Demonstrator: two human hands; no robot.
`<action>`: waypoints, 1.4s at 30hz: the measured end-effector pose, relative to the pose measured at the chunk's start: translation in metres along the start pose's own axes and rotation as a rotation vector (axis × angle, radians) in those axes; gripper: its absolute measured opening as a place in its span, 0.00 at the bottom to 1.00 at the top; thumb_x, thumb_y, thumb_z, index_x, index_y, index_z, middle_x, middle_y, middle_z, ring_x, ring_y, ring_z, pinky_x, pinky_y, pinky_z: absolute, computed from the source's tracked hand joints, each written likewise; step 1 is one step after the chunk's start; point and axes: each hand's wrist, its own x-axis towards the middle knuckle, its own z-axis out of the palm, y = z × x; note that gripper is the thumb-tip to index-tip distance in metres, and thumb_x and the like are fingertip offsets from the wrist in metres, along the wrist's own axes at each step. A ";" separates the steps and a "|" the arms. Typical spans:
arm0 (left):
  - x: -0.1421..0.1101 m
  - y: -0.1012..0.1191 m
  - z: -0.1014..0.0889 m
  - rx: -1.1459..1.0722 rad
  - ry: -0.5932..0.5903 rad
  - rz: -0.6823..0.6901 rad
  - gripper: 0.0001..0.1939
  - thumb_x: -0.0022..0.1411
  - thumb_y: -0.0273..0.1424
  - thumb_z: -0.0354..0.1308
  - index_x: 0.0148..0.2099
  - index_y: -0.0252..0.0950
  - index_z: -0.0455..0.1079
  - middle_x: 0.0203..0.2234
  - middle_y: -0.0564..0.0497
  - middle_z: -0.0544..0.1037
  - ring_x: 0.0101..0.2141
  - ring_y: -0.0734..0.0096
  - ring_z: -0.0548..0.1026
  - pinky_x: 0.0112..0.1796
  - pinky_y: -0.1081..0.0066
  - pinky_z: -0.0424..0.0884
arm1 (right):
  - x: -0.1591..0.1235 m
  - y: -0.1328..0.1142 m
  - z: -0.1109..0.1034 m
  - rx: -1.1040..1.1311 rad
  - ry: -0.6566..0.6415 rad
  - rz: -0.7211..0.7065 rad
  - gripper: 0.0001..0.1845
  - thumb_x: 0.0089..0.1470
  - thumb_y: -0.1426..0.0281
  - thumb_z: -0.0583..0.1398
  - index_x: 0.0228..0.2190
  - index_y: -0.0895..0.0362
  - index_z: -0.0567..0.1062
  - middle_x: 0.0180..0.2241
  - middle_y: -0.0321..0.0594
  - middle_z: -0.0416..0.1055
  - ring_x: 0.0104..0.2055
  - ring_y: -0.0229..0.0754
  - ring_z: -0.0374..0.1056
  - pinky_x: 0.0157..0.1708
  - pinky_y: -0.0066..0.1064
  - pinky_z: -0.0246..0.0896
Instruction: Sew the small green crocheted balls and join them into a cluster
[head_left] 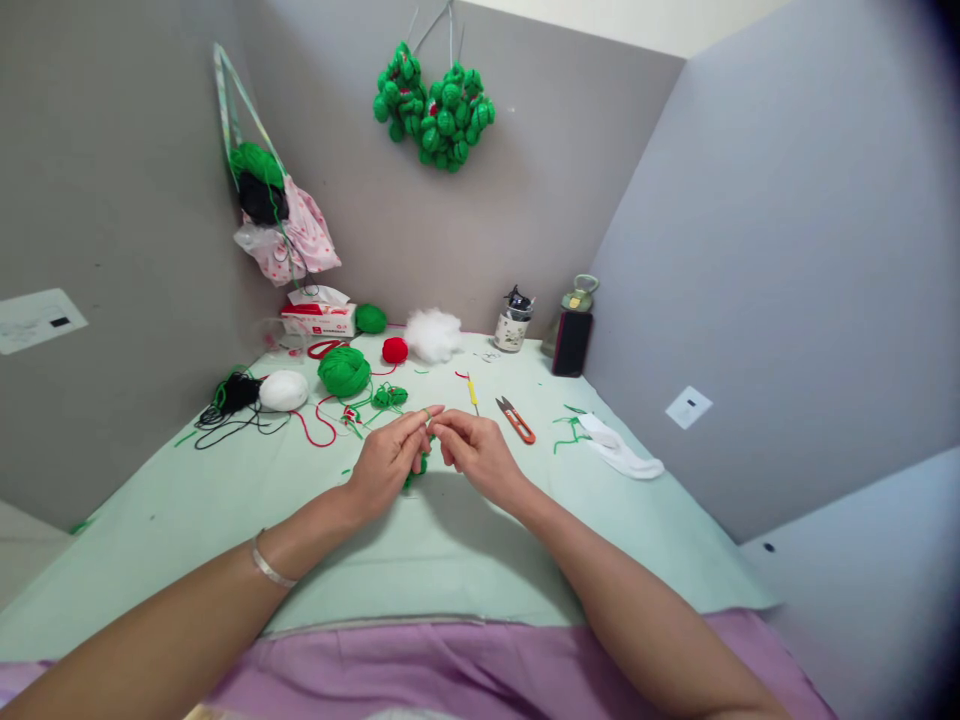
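Note:
Over the middle of the table, my left hand (pixel 386 460) and my right hand (pixel 476 455) meet at the fingertips. A thin strand of green yarn (pixel 427 413) shows at my left index finger, where the right fingers pinch close to it. Below the left fingers hangs a small green crocheted piece (pixel 415 474), mostly hidden by that hand. Just beyond the hands lie another green crocheted piece (pixel 390 397) and a yellow-handled crochet hook (pixel 472 390). Orange thread snips (pixel 516 420) rest right of the hook.
At the left are a green yarn ball (pixel 344 372), a white ball (pixel 284 390) and tangled black yarn (pixel 238 392). Behind sit a red ball (pixel 394 350), white stuffing (pixel 433 335), a tissue box (pixel 322 318), a jar (pixel 512 325) and a phone (pixel 572 344). White cloth (pixel 619 448) lies right.

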 end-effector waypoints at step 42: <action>0.005 0.000 0.000 0.679 0.080 0.357 0.21 0.70 0.28 0.44 0.60 0.37 0.69 0.58 0.40 0.68 0.52 0.55 0.67 0.54 0.52 0.63 | 0.010 0.006 -0.002 0.063 0.011 0.086 0.12 0.57 0.65 0.56 0.29 0.58 0.74 0.15 0.28 0.59 0.19 0.33 0.51 0.22 0.26 0.46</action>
